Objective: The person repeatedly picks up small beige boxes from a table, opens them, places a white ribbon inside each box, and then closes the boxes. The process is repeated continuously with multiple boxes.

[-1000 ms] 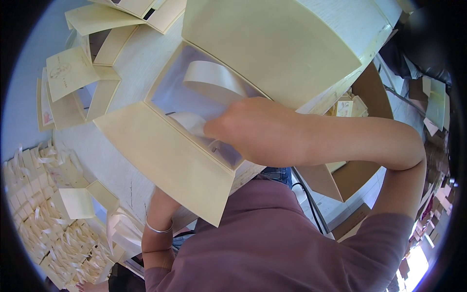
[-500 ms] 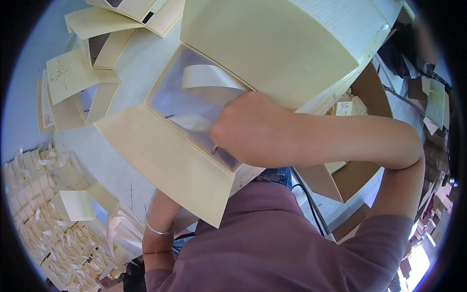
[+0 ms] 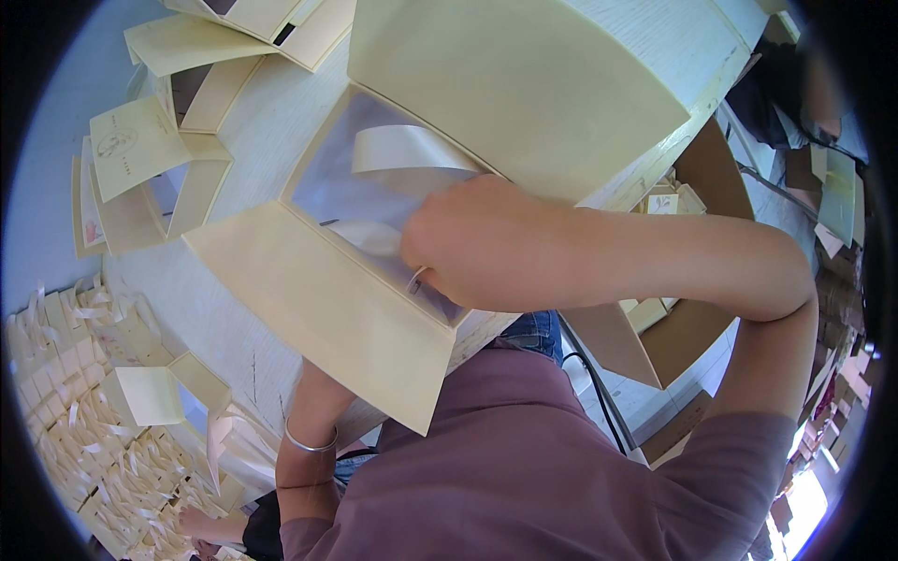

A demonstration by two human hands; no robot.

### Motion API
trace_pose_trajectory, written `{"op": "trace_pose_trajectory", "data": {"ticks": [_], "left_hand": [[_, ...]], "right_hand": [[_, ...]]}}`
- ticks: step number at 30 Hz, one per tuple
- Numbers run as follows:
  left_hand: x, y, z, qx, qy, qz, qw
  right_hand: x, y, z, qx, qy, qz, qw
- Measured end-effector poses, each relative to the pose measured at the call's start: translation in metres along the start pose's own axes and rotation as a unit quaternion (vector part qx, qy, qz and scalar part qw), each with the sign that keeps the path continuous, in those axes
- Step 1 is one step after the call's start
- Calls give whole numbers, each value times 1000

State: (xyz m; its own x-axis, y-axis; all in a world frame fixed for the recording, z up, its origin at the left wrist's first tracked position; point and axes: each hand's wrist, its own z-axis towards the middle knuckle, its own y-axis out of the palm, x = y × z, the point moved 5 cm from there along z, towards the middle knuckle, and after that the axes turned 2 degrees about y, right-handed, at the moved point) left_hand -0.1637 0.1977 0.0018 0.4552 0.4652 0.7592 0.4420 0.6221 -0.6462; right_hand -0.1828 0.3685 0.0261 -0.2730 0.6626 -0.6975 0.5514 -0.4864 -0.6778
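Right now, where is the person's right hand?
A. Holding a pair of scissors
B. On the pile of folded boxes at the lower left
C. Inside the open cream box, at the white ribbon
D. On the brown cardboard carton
C: the right hand reaches into the open cream box, fingertips at the white ribbon.

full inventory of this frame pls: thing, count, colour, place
Open gift box: 1, cream with clear window, centre of table.
Ribbon strip: 1, cream, inside the box.
Other flat boxes: several, cream, upper left.
Table: 1, pale wood.
Stacked box blanks: many, cream, lower left.
Cardboard carton: 1, brown, right of table.
Right hand: on the box window.
Left hand: below the table edge, bangle on wrist.
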Motion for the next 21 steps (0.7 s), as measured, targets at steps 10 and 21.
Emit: {"op": "trace_pose_trajectory", "data": {"ticks": [10, 21], "left_hand": [[-4, 9, 0, 12, -31, -3, 999], [4, 15, 3, 20, 19, 94, 995]], "right_hand": [[1, 10, 4, -45, -17, -24, 999], [-15, 4, -3, 87, -89, -74, 989]]}}
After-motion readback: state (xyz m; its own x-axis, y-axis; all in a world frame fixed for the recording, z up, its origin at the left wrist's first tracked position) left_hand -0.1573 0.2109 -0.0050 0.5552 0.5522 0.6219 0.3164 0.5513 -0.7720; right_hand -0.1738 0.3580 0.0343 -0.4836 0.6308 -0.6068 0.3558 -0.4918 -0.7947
